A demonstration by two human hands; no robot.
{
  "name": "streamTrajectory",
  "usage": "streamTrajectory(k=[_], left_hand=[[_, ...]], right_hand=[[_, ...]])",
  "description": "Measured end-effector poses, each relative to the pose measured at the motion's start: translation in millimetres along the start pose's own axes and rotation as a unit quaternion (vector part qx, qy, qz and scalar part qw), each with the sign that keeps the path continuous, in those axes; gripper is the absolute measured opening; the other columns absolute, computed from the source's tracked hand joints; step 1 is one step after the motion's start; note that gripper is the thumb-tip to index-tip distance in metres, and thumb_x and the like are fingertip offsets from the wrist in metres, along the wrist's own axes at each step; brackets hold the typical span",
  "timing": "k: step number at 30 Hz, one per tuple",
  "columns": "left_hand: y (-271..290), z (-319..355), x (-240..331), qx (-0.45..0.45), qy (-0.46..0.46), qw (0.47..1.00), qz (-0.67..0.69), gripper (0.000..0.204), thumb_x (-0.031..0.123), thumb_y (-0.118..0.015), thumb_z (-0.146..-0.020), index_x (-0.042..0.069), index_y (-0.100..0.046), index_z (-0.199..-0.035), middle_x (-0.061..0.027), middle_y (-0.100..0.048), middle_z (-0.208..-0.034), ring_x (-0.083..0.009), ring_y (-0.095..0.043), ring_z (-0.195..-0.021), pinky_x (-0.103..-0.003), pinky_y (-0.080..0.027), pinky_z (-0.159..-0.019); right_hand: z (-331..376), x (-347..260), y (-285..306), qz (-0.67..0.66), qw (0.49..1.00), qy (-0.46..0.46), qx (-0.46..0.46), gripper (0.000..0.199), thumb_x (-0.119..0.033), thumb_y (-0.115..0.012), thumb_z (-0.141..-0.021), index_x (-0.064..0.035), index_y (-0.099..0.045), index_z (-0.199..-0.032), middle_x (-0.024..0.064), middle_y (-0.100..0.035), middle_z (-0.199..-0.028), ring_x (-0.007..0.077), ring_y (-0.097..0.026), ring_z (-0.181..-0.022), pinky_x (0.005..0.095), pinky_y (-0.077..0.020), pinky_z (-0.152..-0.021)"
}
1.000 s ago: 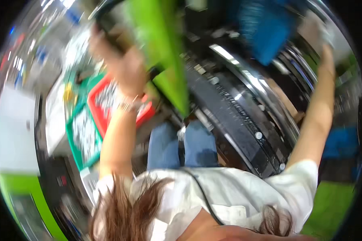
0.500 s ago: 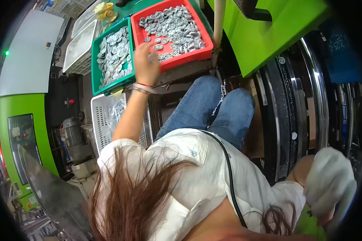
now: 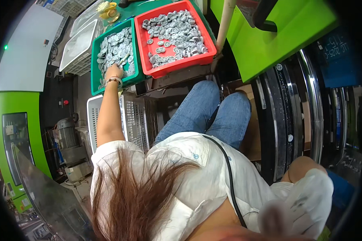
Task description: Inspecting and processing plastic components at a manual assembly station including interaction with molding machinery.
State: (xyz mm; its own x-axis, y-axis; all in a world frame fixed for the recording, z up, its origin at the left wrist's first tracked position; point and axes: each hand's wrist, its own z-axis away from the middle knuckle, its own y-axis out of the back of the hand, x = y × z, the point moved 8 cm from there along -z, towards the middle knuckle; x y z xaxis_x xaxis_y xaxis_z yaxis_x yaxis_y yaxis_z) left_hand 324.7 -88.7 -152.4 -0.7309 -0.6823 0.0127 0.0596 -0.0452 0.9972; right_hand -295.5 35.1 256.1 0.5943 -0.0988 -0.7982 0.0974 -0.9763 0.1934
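My left hand (image 3: 114,72) reaches down into the green tray (image 3: 94,76), its fingers closed round a thin pale stick (image 3: 124,59) whose far end shows above them. Grey spoked discs (image 3: 116,41), like small toy wheels, lie all about it in that tray. Beside it on the right, the red tray (image 3: 177,68) holds more such discs (image 3: 179,34), heaped toward its far and right sides. My right hand (image 3: 309,201) is raised at the lower right, covered by a whitish glove or cloth. Its fingers and a dark blurred spot before it cannot be made out.
White perforated crates (image 3: 93,116) stand below the trays and at the far left. A yellow tape dispenser (image 3: 108,12) sits on the green tabletop. On my right are a bright green machine door (image 3: 277,36) and shiny metal bars (image 3: 311,96); a motor (image 3: 67,130) stands at left.
My left hand has moved left and nearer, from over the red tray's near left corner into the green tray, onto the stick. My right hand has come inward to the left.
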Motion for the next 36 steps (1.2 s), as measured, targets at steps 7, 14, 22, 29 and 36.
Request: streamTrajectory(k=[7,14,22,29,36], left_hand=[[16,8,7,0.035,-0.029,0.998,0.05,0.038,0.03,-0.057,-0.083,0.008,-0.063,-0.114,-0.0207,-0.063,-0.111,-0.0367,-0.06,-0.103,-0.045,-0.048,-0.089],[12,3,5,0.04,-0.031,0.997,0.065,0.036,0.028,-0.056,-0.083,0.007,-0.065,-0.111,-0.0206,-0.065,-0.106,-0.0354,-0.062,-0.1,-0.044,-0.049,-0.087],[15,6,7,0.028,-0.071,0.996,0.047,0.036,0.027,-0.057,-0.079,0.002,-0.067,-0.103,-0.0256,-0.064,-0.103,-0.0409,-0.061,-0.098,-0.046,-0.048,-0.086],[23,10,23,0.048,-0.116,0.99,0.063,0.027,0.022,-0.06,-0.082,-0.003,-0.066,-0.092,-0.0243,-0.067,-0.089,-0.0395,-0.065,-0.086,-0.044,-0.05,-0.077],[14,0,14,0.045,-0.097,0.993,0.052,0.027,0.017,-0.057,-0.079,-0.002,-0.066,-0.094,-0.0264,-0.065,-0.094,-0.0409,-0.062,-0.092,-0.044,-0.049,-0.082]], right_hand=[[13,3,15,0.029,0.998,0.015,0.059,0.015,-0.012,-0.052,-0.092,-0.0056,-0.065,-0.09,0.0085,-0.065,-0.086,0.0171,-0.063,-0.074,0.0272,-0.0504,-0.063],[28,-14,0,-0.1,0.984,0.042,0.141,0.012,-0.014,-0.052,-0.088,-0.0093,-0.063,-0.086,0.0051,-0.06,-0.075,0.0153,-0.057,-0.061,0.028,-0.0444,-0.052],[28,8,-49,0.089,0.99,-0.025,0.109,0.013,-0.016,-0.05,-0.087,-0.0099,-0.062,-0.087,0.001,-0.055,-0.069,0.0152,-0.053,-0.054,0.0289,-0.0416,-0.047],[62,-59,-49,0.238,0.91,0.126,0.314,0.01,-0.008,-0.055,-0.082,-0.0098,-0.065,-0.085,0.009,-0.057,-0.074,0.0177,-0.054,-0.058,0.0257,-0.0434,-0.049],[35,-74,-59,0.241,0.931,0.105,0.252,0.011,-0.01,-0.055,-0.085,-0.0074,-0.064,-0.09,0.0107,-0.06,-0.074,0.0194,-0.057,-0.06,0.0282,-0.0449,-0.051]])
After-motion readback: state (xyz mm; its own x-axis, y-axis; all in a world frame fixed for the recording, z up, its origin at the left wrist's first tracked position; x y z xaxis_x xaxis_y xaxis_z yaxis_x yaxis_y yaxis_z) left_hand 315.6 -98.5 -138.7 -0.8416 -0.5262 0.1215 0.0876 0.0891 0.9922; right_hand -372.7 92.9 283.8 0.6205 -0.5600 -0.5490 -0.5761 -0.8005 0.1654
